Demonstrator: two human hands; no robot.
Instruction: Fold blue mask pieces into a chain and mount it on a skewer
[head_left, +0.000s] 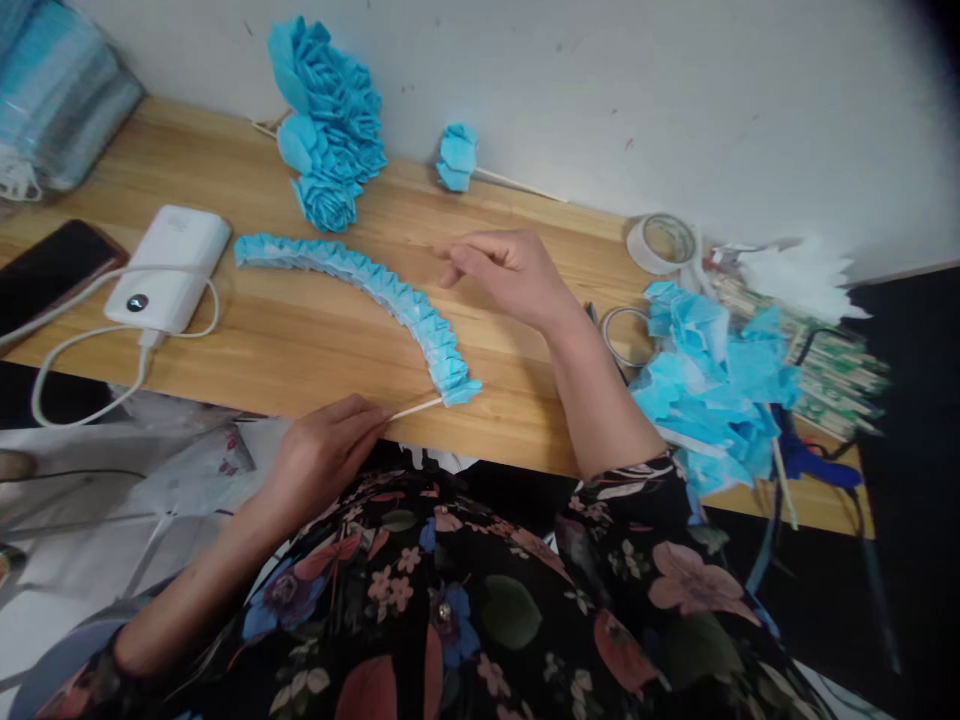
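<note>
A pleated strip of blue crepe paper (390, 290) lies in an arc on the wooden table. At its near end a thin wooden stick (417, 408) sticks out toward me. My left hand (326, 445) is closed on the other end of that stick at the table's front edge. Above the table, to the right of the arc, hovers my right hand (506, 268), fingers loosely bent and apart, with nothing visible in it. Finished blue paper roses (330, 120) lie in a bunch at the back. A single small blue paper flower (457, 158) on a stick rests near the wall.
On the left are a white power bank (171, 265) with a cable and a dark phone (56, 275). Tape rolls (660, 243), crumpled blue paper pieces (712, 370), bundled sticks (840, 375) and a blue-handled tool (817, 465) crowd the right side. A wall borders the back.
</note>
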